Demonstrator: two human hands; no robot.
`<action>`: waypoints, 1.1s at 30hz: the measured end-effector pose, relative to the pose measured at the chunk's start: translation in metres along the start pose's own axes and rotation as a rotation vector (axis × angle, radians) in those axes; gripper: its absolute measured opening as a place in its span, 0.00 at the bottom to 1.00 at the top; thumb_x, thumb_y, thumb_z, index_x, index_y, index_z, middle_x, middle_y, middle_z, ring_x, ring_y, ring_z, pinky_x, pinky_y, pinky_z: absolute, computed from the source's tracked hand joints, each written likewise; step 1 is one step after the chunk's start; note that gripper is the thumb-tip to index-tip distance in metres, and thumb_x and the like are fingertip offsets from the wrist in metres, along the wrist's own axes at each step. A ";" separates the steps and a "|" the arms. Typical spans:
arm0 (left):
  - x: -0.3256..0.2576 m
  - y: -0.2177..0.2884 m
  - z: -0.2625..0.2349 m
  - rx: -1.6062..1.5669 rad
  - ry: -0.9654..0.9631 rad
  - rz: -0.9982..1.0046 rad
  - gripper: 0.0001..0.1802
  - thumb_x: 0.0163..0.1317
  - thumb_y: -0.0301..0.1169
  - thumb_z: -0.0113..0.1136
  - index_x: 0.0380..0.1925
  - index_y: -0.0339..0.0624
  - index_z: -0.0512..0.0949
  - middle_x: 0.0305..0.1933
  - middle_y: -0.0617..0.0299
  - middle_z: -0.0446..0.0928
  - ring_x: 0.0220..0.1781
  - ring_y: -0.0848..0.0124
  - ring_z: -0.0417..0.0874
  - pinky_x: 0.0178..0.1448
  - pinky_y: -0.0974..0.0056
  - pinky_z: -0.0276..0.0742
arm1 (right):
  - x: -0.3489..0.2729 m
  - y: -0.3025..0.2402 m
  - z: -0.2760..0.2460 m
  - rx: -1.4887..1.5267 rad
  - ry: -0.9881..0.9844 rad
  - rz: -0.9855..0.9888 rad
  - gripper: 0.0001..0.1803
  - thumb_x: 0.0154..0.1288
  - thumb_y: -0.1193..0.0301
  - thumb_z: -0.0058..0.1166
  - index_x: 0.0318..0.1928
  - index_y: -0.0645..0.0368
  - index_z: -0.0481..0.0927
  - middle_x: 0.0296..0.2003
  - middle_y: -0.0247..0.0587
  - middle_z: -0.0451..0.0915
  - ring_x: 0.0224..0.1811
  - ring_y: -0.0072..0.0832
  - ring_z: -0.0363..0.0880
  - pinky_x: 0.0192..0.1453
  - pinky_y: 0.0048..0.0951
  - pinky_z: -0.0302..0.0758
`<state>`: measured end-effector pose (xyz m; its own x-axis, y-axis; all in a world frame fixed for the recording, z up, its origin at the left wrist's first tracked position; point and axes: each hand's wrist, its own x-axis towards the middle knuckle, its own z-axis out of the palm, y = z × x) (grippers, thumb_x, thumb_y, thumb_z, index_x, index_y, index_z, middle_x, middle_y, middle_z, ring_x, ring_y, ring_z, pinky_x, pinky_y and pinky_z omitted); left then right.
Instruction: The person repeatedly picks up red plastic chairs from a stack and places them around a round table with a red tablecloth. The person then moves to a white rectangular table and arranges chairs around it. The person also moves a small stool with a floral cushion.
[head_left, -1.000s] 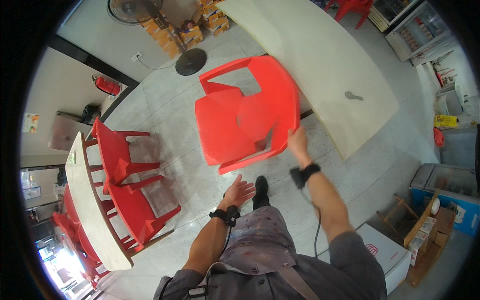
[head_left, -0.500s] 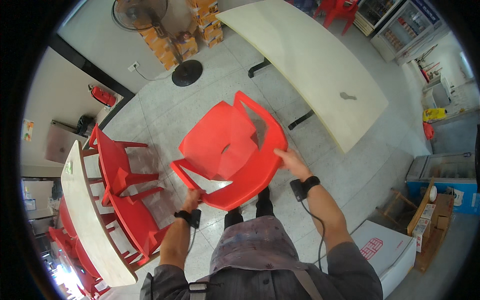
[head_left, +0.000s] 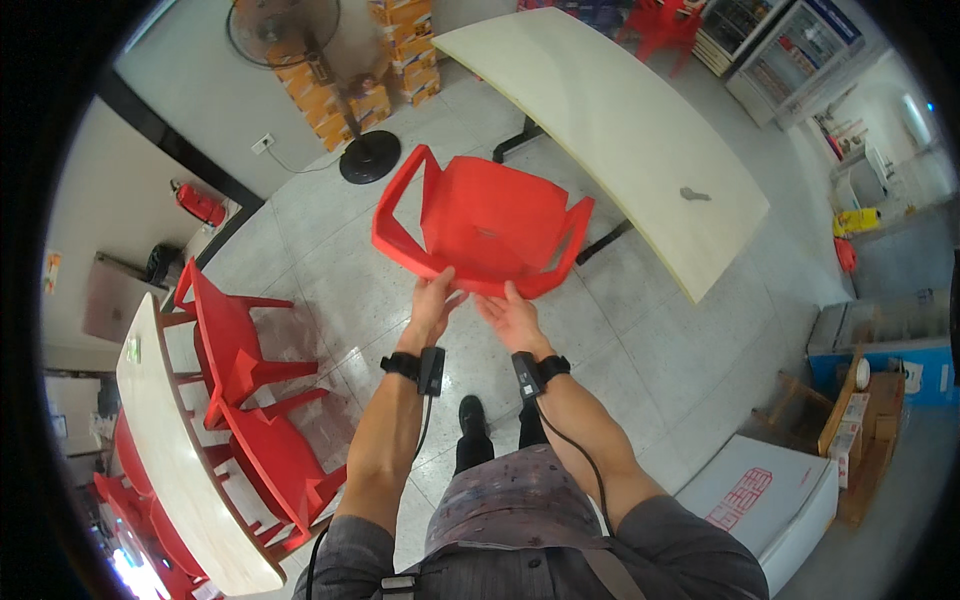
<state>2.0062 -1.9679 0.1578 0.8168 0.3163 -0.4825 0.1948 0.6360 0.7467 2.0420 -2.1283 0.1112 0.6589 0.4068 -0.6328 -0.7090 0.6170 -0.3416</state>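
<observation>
A red plastic armchair (head_left: 490,215) is in front of me, its backrest toward me and its seat facing the long cream table. My left hand (head_left: 432,308) closes on the backrest's lower edge, thumb on top and fingers underneath. Close beside it, my right hand (head_left: 513,320) grips the same edge, its thumb over the rim and its fingers partly below. The chair's right armrest lies near the edge of the cream table (head_left: 620,140). Its legs are hidden under the seat, so I cannot tell whether they touch the floor.
On the left, red chairs (head_left: 225,330) line a pale wooden table (head_left: 165,420). A standing fan (head_left: 370,157) and orange-patterned boxes (head_left: 412,60) are by the far wall. A white box (head_left: 770,495) stands at my lower right near a wooden frame (head_left: 870,440).
The chair has turned so its backrest faces me and has moved farther away, toward the cream table. My hands have come close together on the backrest; they were apart before.
</observation>
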 end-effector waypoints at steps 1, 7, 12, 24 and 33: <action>0.009 0.005 0.004 0.006 0.008 -0.004 0.15 0.65 0.32 0.58 0.49 0.44 0.71 0.47 0.60 0.77 0.44 0.65 0.80 0.46 0.56 0.82 | 0.001 0.001 0.005 -0.011 -0.027 0.068 0.22 0.73 0.57 0.48 0.55 0.63 0.68 0.54 0.54 0.75 0.55 0.44 0.76 0.59 0.44 0.75; 0.058 0.010 0.030 0.320 0.184 0.143 0.11 0.61 0.29 0.60 0.42 0.38 0.74 0.36 0.56 0.80 0.30 0.62 0.83 0.33 0.56 0.84 | -0.021 -0.022 0.003 -0.377 -0.081 -0.021 0.16 0.69 0.62 0.53 0.46 0.61 0.69 0.38 0.48 0.79 0.38 0.37 0.82 0.44 0.37 0.82; 0.104 0.019 0.022 0.305 0.273 0.208 0.08 0.53 0.16 0.55 0.35 0.27 0.72 0.30 0.51 0.77 0.24 0.61 0.81 0.21 0.56 0.82 | -0.072 -0.045 -0.063 -0.565 0.067 0.008 0.16 0.68 0.64 0.54 0.46 0.63 0.70 0.37 0.47 0.80 0.36 0.35 0.83 0.41 0.32 0.81; 0.120 0.024 -0.019 0.170 0.100 -0.036 0.10 0.61 0.30 0.59 0.41 0.39 0.76 0.34 0.57 0.80 0.29 0.65 0.82 0.30 0.55 0.84 | -0.100 -0.060 -0.133 -0.507 0.188 -0.067 0.14 0.69 0.63 0.52 0.44 0.62 0.73 0.34 0.44 0.82 0.34 0.32 0.83 0.37 0.31 0.81; 0.183 0.029 -0.015 0.365 0.226 0.058 0.12 0.66 0.30 0.55 0.47 0.39 0.75 0.40 0.54 0.80 0.33 0.62 0.84 0.30 0.56 0.83 | -0.121 -0.042 -0.146 -0.626 0.220 0.010 0.12 0.67 0.65 0.53 0.43 0.61 0.74 0.33 0.41 0.81 0.35 0.30 0.82 0.41 0.31 0.80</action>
<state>2.1535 -1.8811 0.0844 0.7006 0.5160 -0.4929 0.3647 0.3348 0.8688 1.9555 -2.3015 0.1007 0.6322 0.2222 -0.7423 -0.7705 0.0787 -0.6326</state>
